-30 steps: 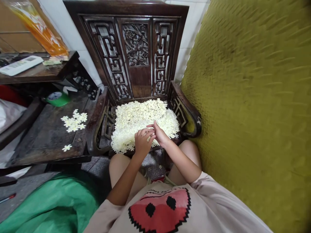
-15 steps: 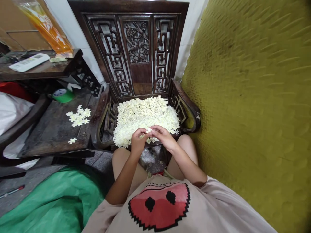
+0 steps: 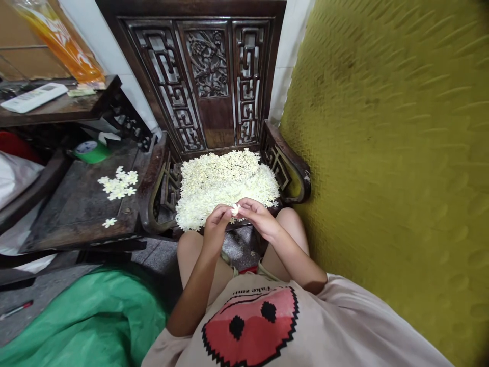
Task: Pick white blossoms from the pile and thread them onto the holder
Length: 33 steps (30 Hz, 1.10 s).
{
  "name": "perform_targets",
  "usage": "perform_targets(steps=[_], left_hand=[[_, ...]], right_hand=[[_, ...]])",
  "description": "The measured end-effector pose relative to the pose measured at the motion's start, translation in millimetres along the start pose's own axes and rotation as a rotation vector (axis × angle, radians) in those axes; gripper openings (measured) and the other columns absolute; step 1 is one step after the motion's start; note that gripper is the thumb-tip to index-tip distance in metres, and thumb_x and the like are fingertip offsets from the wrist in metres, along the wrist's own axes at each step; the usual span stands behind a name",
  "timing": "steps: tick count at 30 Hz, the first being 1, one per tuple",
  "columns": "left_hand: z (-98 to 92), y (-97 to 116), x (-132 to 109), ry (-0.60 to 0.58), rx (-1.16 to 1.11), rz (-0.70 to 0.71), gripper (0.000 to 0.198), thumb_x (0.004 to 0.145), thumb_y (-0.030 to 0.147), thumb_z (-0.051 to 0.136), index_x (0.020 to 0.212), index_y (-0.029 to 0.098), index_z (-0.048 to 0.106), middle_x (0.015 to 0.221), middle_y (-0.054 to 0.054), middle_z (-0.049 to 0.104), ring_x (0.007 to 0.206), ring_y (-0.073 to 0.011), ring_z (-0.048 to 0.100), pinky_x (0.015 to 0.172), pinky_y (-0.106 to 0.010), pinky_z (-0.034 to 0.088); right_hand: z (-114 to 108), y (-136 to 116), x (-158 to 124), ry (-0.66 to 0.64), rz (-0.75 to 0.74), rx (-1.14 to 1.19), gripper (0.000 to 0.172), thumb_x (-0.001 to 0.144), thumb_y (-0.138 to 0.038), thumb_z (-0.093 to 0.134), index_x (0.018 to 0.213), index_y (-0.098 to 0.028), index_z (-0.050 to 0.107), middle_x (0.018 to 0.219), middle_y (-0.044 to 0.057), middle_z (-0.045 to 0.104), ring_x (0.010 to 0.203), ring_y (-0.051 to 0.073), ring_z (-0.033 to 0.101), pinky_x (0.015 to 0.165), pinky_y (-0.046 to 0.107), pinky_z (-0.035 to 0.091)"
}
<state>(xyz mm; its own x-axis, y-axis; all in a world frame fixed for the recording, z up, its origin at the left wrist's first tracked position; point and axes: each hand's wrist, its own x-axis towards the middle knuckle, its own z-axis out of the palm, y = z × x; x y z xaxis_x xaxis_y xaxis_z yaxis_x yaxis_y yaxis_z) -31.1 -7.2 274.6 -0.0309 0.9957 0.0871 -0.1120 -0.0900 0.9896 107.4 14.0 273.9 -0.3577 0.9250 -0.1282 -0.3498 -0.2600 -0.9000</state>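
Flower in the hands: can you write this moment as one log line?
left hand: pinching white flower | right hand: pinching same flower | below: flower pile on carved chair

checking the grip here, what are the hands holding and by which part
One small white flower, pinched between the fingertips of the left hand and right hand; which part of it cannot be told.

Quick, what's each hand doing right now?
Left hand: closed, pinching the small white flower.
Right hand: closed, pinching the same flower from the other side.
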Motion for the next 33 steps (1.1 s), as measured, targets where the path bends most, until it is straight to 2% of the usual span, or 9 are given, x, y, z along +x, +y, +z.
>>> perform_targets(steps=[3,6,10,16,23,29,33], left_hand=[[5.3,6,-3,0.03,0.035,0.061,0.024,0.078,0.041,0.058,0.07,0.019,0.063,0.077,-0.003,0.056,0.079,-0.016,0.053,0.077,-0.028,0.041],[13.2,8,-5,0.127,0.061,0.101,0.02,0.075,0.039,0.061,0.07,0.02,0.064,0.075,-0.003,0.055,0.076,-0.0158,0.052,0.073,-0.028,0.042],[23.1,6,-4,0.187,0.018,0.102,0.02,0.075,0.039,0.062,0.067,0.02,0.061,0.074,-0.002,0.053,0.074,-0.0142,0.051,0.071,-0.027,0.042],[28.3,8,0,0.116,-0.029,0.003,0.028,0.072,0.044,0.063,0.063,0.019,0.057,0.069,0.0,0.048,0.07,-0.0127,0.047,0.069,-0.026,0.042],[29.2,10,5,-0.031,-0.279,-0.197,0.041,0.066,0.052,0.066,0.057,0.017,0.047,0.058,0.002,0.041,0.058,-0.0096,0.041,0.062,-0.026,0.04],[30.2,15,7,-0.014,-0.245,-0.226,0.035,0.061,0.046,0.072,0.061,0.017,0.053,0.062,0.001,0.048,0.063,-0.0102,0.044,0.065,-0.025,0.04],[32.4,18,8,-0.034,-0.223,-0.237,0.036,0.059,0.049,0.073,0.064,0.017,0.056,0.065,0.0,0.053,0.065,-0.0114,0.047,0.067,-0.026,0.04]], right_hand=[[0,-7,-3,0.02,-0.041,-0.034,0.027,0.068,-0.037,0.07,0.085,-0.021,0.058,0.075,-0.001,0.057,0.07,0.012,0.055,0.074,0.027,0.043],[1,-14,-7,0.085,-0.121,-0.124,0.027,0.068,-0.039,0.069,0.085,-0.021,0.059,0.078,0.0,0.057,0.073,0.013,0.054,0.075,0.028,0.044],[2,-16,-13,0.177,-0.25,-0.259,0.022,0.071,-0.039,0.067,0.084,-0.022,0.061,0.082,0.002,0.058,0.077,0.014,0.052,0.076,0.029,0.043],[3,-12,-16,0.263,-0.348,-0.312,0.023,0.069,-0.04,0.07,0.084,-0.023,0.065,0.085,0.003,0.062,0.082,0.017,0.054,0.081,0.033,0.043],[4,-19,-15,0.222,-0.384,-0.302,0.018,0.07,-0.038,0.069,0.083,-0.024,0.07,0.086,0.003,0.064,0.085,0.018,0.057,0.081,0.034,0.044],[-3,-21,-16,0.187,-0.352,-0.272,0.019,0.069,-0.038,0.07,0.084,-0.025,0.071,0.088,0.003,0.067,0.085,0.018,0.059,0.082,0.035,0.045],[-7,-28,-17,0.188,-0.361,-0.314,0.017,0.069,-0.038,0.071,0.08,-0.025,0.072,0.085,0.004,0.068,0.085,0.019,0.06,0.081,0.035,0.045]])
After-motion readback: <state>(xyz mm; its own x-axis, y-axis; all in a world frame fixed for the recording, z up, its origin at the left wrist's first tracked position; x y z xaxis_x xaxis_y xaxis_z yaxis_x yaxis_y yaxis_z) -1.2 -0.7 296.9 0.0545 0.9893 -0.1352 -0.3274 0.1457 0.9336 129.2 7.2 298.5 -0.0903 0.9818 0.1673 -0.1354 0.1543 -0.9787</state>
